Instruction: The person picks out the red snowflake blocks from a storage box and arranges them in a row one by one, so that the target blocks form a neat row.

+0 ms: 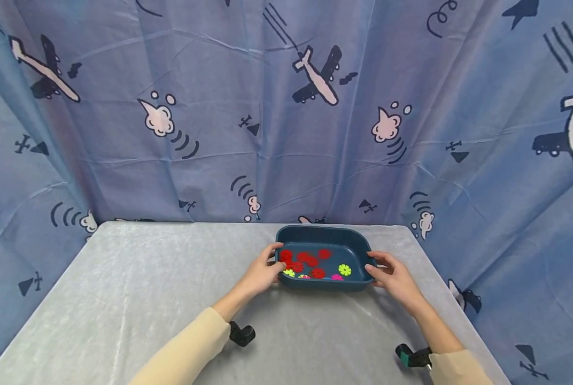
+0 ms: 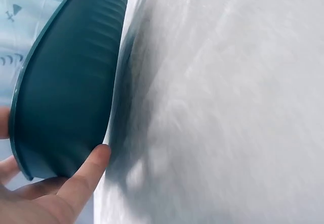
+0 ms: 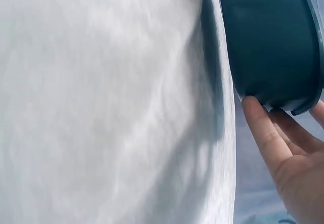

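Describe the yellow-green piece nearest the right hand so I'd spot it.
Find the pale table, then the dark blue tub. Inside, toward the right hand, lies the flower-shaped piece. It's yellow-green, unlike the pink piece beside it; other yellow-green ones lie farther left.

- Left grip (image 1: pixel 262 272): touches the left end of the tray (image 1: pixel 325 286).
- Right grip (image 1: pixel 394 275): touches the right end.
- Tray: lies between both grips, over the far part of the desk (image 1: pixel 123 299), right of its middle.
- Discs (image 1: pixel 317 273): lie in the tray, most toward the left.
- Curtain (image 1: pixel 219 133): hangs behind the desk and along its left and right sides.
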Demonstrator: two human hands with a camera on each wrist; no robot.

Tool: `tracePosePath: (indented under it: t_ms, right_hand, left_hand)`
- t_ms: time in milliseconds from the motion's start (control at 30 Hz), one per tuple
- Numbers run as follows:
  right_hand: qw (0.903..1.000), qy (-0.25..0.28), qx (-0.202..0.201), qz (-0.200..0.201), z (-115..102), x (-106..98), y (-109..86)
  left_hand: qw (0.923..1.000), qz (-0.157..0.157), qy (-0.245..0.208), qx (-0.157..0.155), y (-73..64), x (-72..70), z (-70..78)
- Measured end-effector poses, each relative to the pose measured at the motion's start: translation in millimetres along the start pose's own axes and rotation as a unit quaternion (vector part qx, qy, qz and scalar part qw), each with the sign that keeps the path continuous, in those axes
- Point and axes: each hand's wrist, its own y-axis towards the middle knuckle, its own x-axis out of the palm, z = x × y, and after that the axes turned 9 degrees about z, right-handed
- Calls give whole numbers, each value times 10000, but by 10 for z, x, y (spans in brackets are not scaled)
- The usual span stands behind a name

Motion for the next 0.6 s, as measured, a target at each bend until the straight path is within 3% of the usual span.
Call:
tracePosePath:
  t_ms: [600]
  right_hand:
    - [9969, 493, -161, -591, -328, 657, -74]
  left_hand:
    - [9982, 260, -302, -451, -349, -814, -148]
